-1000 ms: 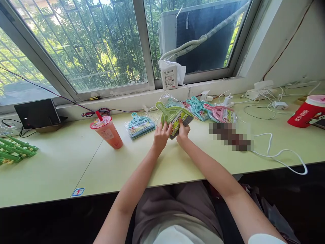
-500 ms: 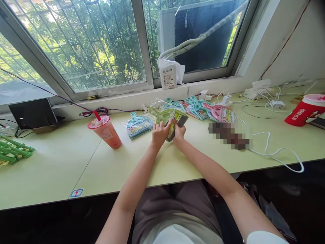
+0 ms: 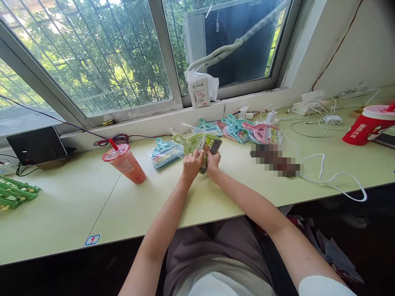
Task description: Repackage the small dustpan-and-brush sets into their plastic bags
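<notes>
A small green dustpan and brush set (image 3: 184,144), with a printed label and dark bristles at its right end, is held up just over the table in both hands. My left hand (image 3: 191,165) has its fingers curled in at the near side of the set, by the label. My right hand (image 3: 213,159) grips the bristle end, its thumb on the label. Left of my hands lies a wrapped light-blue dustpan set (image 3: 168,154). Beyond them are more wrapped blue sets (image 3: 236,128) and a pink one (image 3: 262,132).
A pink drink cup (image 3: 128,164) with a red straw stands to the left, near a dark tablet (image 3: 35,146). At right are a blurred-out patch (image 3: 276,160), a white cable (image 3: 342,181) and a red cup (image 3: 367,128). A white box (image 3: 200,93) sits on the sill.
The view has shifted slightly. My left fingers, earlier more extended over the green set, are now curled in tighter beside the label. Both hands still hold the set.
</notes>
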The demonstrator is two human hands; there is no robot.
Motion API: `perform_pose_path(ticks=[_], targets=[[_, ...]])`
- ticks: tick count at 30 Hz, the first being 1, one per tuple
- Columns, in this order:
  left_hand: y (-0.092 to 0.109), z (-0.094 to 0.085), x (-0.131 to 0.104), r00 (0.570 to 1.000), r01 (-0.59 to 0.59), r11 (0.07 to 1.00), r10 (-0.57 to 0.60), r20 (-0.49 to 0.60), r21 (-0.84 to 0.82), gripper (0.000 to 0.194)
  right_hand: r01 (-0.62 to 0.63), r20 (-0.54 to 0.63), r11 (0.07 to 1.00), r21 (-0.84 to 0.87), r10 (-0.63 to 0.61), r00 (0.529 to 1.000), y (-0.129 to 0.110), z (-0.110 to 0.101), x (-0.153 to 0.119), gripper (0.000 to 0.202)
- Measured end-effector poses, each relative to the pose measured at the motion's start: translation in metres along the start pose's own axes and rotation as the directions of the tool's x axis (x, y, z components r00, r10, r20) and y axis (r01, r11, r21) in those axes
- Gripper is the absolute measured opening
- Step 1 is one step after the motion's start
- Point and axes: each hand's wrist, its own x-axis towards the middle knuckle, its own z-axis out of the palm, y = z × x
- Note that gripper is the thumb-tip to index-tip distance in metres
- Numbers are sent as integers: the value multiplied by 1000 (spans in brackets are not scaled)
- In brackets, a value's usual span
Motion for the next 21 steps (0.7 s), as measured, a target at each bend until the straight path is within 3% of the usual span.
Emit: perform_pose_path(ticks=[7,11,16,21], targets=[[10,-6,5,996,68,998,-67,-66,7,44,-4,11,1000,-11,4,1000,-5,2,-4,32],[10,-1,13,996,45,998,-42,-80,35,44,34,30,998,-56,-32,999,-5,3,-5,28],[9,-6,25,1000,-15,999,16,-22,42,46,46,22,990,-132,-43,999,-4,2,-6,31],[21,-20,35,995,-84,992,80,52,91,49,25,-3,986,-165,-26,1000,-7,3,-4,29]])
